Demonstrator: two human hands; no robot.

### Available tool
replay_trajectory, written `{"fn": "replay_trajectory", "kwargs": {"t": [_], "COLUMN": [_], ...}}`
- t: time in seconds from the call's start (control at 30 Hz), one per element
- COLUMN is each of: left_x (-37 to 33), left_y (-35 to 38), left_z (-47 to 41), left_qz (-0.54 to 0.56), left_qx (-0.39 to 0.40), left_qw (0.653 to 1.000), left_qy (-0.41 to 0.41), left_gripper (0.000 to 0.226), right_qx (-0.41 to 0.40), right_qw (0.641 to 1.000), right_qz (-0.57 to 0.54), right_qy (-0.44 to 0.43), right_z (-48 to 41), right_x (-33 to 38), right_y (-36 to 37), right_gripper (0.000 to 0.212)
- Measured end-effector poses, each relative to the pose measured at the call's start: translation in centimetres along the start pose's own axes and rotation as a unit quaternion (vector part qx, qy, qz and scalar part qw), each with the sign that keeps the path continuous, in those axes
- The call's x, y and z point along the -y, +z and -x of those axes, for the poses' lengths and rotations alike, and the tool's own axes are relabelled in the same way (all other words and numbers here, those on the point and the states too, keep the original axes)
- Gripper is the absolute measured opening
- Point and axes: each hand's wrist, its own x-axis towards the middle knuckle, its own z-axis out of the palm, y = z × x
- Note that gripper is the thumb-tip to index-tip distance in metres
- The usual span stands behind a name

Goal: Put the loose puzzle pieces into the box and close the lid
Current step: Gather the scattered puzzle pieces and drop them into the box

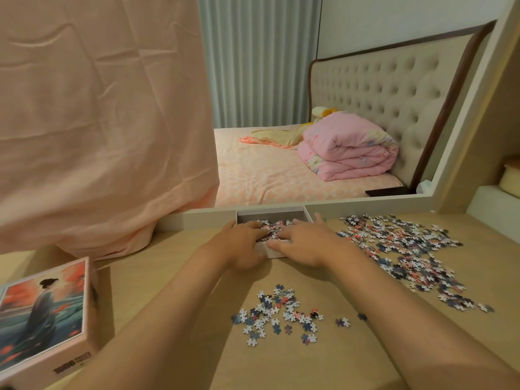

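A white open box (281, 213) stands at the far edge of the wooden desk, with puzzle pieces inside. Both hands reach over its near rim. My left hand (242, 243) rests palm down on the pieces at the box's left side. On the right side my right hand (304, 240) lies with fingers spread over the pieces, thumb on the near wall. A small heap of loose pieces (281, 311) lies between my forearms. A larger spread of pieces (402, 249) covers the desk to the right. The illustrated lid (45, 313) sits at the left.
A mirror (309, 122) stands behind the box, partly draped with a pink cloth (98, 122) that hangs down to the desk. A shelf unit (501, 192) rises at the right edge.
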Motion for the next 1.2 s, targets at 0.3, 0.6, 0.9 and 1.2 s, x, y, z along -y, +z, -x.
{"fn": "replay_trajectory", "kwargs": {"t": [0.3,0.6,0.9,1.2], "left_x": [-1.5,-8.3,-8.6,-9.2], "left_y": [-0.4,3.1,5.5,5.8], "left_z": [5.0,9.7,8.0,7.2], "left_qz": [0.073,0.077,0.194,0.171], "left_qx": [-0.207,0.058,-0.042,-0.068], "left_qw": [0.975,0.995,0.977,0.974], "left_qy": [0.041,0.032,0.080,0.134], "left_gripper": [0.035,0.083,0.049,0.048], "right_qx": [-0.093,0.090,0.019,0.034], "right_qw": [0.987,0.988,0.983,0.983], "right_qz": [-0.128,-0.060,-0.164,-0.093], "right_qy": [-0.024,0.107,0.077,0.155], "right_z": [5.8,12.1,11.7,13.0], "right_x": [0.6,-1.2,-0.4,-3.9], "right_y": [-2.5,-0.1,1.7,0.7], "right_gripper": [0.015,0.020,0.014,0.009]}}
